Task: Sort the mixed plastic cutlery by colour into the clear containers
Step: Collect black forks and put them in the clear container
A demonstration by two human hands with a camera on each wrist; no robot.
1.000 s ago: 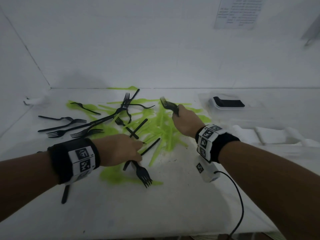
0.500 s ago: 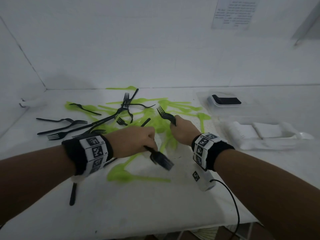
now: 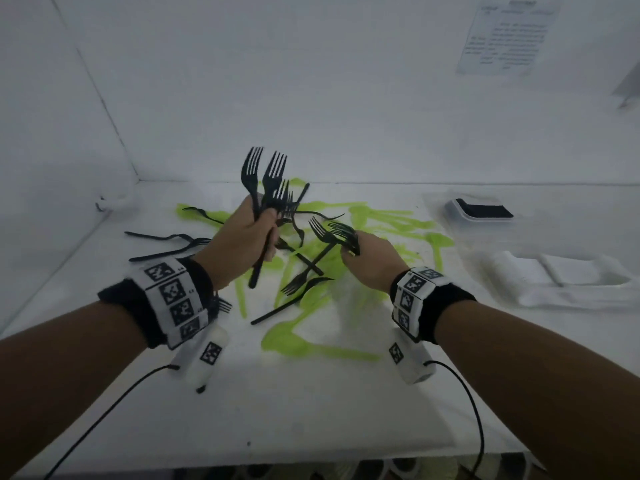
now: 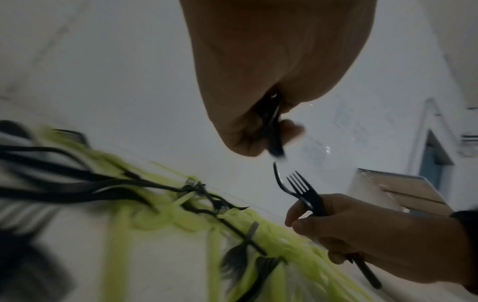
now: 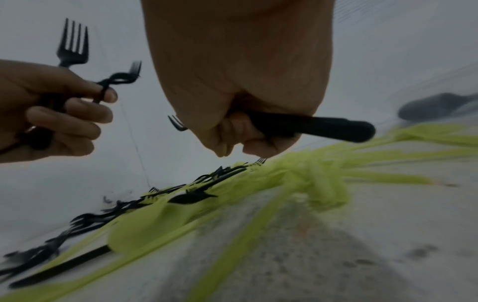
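Black forks and lime-green cutlery (image 3: 377,223) lie mixed on the white table (image 3: 311,403). My left hand (image 3: 254,233) is raised above the pile and grips a bunch of black forks (image 3: 273,174) by the handles, tines up. My right hand (image 3: 363,254) hovers to its right, gripping a couple of black forks (image 3: 334,233) with the tines pointing left. In the left wrist view my left hand (image 4: 248,134) closes on the handles (image 4: 274,132). In the right wrist view my right hand (image 5: 232,132) holds a black handle (image 5: 328,126).
More black forks (image 3: 166,244) lie at the table's left. At the right stand a clear container with black cutlery (image 3: 483,211) and a nearer clear container with white cutlery (image 3: 561,282). White walls close the back and left. Wrist cables trail over the front edge.
My left hand has lifted from the table and turned its black forks tines up. My right hand has risen a little with its forks.
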